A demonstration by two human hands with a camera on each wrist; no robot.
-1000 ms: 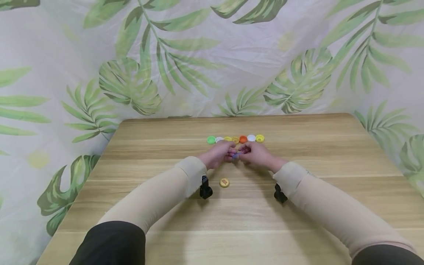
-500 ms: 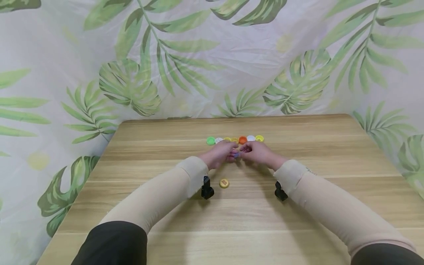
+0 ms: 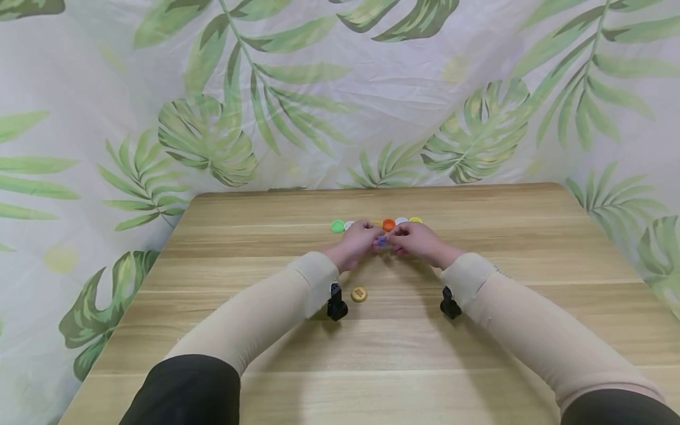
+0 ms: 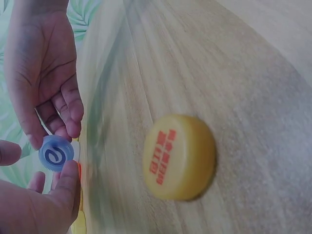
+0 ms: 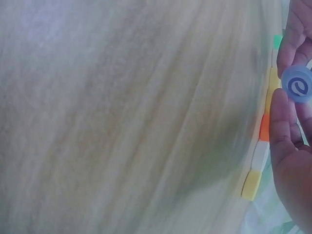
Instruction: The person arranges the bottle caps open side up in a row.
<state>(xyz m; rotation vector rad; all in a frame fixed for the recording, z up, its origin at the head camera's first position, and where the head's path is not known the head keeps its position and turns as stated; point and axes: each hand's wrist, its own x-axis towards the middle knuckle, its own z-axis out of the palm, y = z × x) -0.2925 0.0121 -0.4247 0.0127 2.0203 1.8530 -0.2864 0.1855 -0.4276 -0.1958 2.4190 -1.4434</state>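
Note:
A blue bottle cap (image 4: pixel 56 153) with a pale swirl mark is held up between both hands, just in front of a row of caps. My left hand (image 3: pixel 357 242) pinches it from the left with thumb and fingers. From the right, the fingertips of my right hand (image 3: pixel 419 242) grip the same cap. The right wrist view shows the blue cap (image 5: pixel 297 84) at its right edge, fingertips of both hands on its rim. Nearer me, a yellow bottle cap (image 4: pixel 180 158) with red printing lies alone on the table, print up.
Behind the hands runs a row of caps: a green cap (image 3: pixel 337 226) at the left end, an orange cap (image 3: pixel 389 225), a white cap (image 3: pixel 401 221) and a yellow cap (image 3: pixel 415 220) at the right. The hands partly hide it. Leaf-print cloth (image 3: pixel 297 118) hangs behind the table (image 3: pixel 404 354).
Both hands have shifted slightly away from me and to the right with the blue cap, closer to the row. They cover more of the row's caps. The lone yellow cap stays put.

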